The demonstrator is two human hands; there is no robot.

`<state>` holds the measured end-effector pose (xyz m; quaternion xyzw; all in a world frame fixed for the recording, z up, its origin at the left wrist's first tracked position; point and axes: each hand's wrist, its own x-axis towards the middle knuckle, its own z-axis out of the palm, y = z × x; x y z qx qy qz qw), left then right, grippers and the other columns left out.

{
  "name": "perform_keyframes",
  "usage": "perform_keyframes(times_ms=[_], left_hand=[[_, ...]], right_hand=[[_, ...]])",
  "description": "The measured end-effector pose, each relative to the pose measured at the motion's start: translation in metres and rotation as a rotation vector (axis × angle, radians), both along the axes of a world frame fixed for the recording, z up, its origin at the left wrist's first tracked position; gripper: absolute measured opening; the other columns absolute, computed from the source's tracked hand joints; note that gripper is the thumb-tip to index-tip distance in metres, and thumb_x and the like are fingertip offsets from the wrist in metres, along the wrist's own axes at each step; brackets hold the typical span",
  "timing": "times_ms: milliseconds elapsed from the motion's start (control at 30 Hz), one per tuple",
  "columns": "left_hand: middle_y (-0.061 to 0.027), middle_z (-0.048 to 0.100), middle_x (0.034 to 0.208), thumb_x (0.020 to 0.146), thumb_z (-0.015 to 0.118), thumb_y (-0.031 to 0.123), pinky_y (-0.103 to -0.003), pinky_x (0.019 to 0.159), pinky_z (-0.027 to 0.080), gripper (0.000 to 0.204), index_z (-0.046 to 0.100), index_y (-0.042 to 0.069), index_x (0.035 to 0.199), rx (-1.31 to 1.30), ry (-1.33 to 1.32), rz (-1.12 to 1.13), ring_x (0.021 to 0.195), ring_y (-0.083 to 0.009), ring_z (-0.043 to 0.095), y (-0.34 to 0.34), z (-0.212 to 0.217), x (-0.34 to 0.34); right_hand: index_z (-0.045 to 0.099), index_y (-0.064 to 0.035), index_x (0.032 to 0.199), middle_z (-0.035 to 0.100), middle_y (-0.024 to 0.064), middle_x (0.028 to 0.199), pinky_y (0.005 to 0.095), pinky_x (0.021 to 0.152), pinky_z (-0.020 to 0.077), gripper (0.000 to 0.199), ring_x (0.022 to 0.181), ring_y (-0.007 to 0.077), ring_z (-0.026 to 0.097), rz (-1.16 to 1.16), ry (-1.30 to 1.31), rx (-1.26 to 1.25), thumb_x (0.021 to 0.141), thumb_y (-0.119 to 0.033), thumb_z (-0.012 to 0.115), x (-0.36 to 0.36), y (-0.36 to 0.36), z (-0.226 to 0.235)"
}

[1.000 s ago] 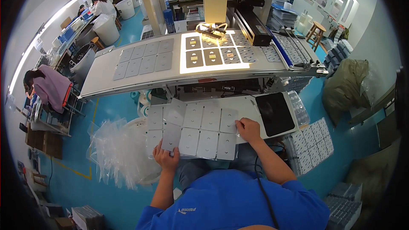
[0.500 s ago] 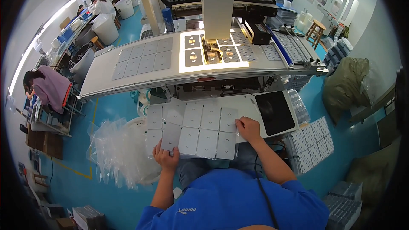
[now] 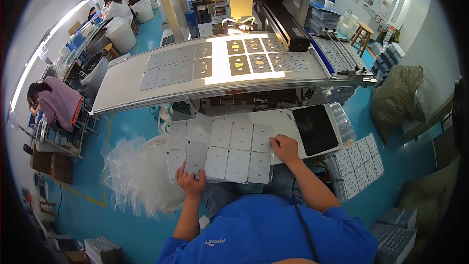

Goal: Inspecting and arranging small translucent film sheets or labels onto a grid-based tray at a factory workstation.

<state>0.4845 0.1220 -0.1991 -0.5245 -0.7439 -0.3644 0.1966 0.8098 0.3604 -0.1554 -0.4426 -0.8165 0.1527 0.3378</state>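
Note:
Grey square pads lie in two rows on the small white work table in front of me. My left hand grips the near edge of one pad at the lower left of the rows. My right hand rests flat on the right end of the rows, fingers on the pad there. Beyond the table a wide white conveyor carries more grey pads, some lit under a lamp.
A black mat lies right of my right hand. Clear plastic bags pile on the floor at my left. Trays of pads sit low at my right. A machine gantry spans the conveyor. Other people work at the far left.
The gantry head over the conveyor has shifted, and the lit pads have moved along the belt. My hands have stayed almost where they were on the rows of pads.

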Motion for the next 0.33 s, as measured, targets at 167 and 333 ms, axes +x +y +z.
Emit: perform_keyframes(times_ms=[167,333], left_hand=[[-0.0198,0.073,0.124,0.079,0.075,0.03,-0.05,0.107,0.042,0.035,0.078,0.003,0.101,-0.003,0.001,0.005,0.122,-0.0361,0.066,-0.0005,-0.0001,0.0002],[-0.0188,0.073,0.125,0.08,0.075,0.031,-0.05,0.107,0.042,0.038,0.078,0.003,0.105,-0.015,-0.003,0.004,0.123,-0.0358,0.066,-0.0012,-0.0019,-0.001]], right_hand=[[0.066,-0.0058,0.071,0.066,0.0139,0.07,0.0455,0.06,0.0512,0.03,0.063,0.0359,0.065,-0.007,-0.012,0.002,0.092,-0.027,0.072,-0.0002,0.0002,0.0002],[0.066,-0.0059,0.072,0.066,0.014,0.07,0.0461,0.06,0.0512,0.031,0.064,0.0353,0.066,-0.003,-0.018,-0.012,0.092,-0.028,0.073,0.0003,0.001,-0.0009]])
